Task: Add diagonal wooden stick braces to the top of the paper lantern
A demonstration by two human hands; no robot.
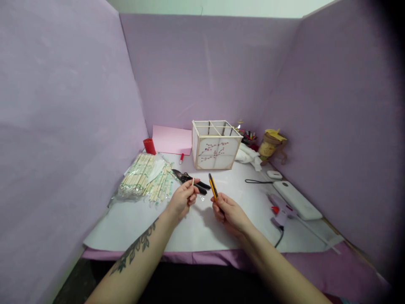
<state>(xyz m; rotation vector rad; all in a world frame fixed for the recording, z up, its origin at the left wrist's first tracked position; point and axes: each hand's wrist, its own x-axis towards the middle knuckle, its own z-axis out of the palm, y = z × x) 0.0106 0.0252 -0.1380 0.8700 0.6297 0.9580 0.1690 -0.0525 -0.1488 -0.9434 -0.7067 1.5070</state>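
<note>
My left hand [184, 197] pinches a short pale wooden stick [193, 182] between thumb and fingers. In my right hand [228, 210] is a yellow and black utility knife [213, 187], tip pointing up and away from me. The two hands are held apart above the white table covering. Just beyond them lie black-handled pruning shears [190, 179]. Farther back stands a box-shaped frame [217, 150] of thin sticks with white panels, its front bearing a painted blossom branch. Whether the knife's blade is out is too small to tell.
Wrapped chopsticks [136, 175] lie on the left, with loose ones [161, 183] beside them. A red cup-like object [149, 146], pink sheet [172, 139] and red glue tube [181, 158] are behind. On the right are a glue gun [281, 213], white power bank [296, 199] and yellow-brown pot [268, 144].
</note>
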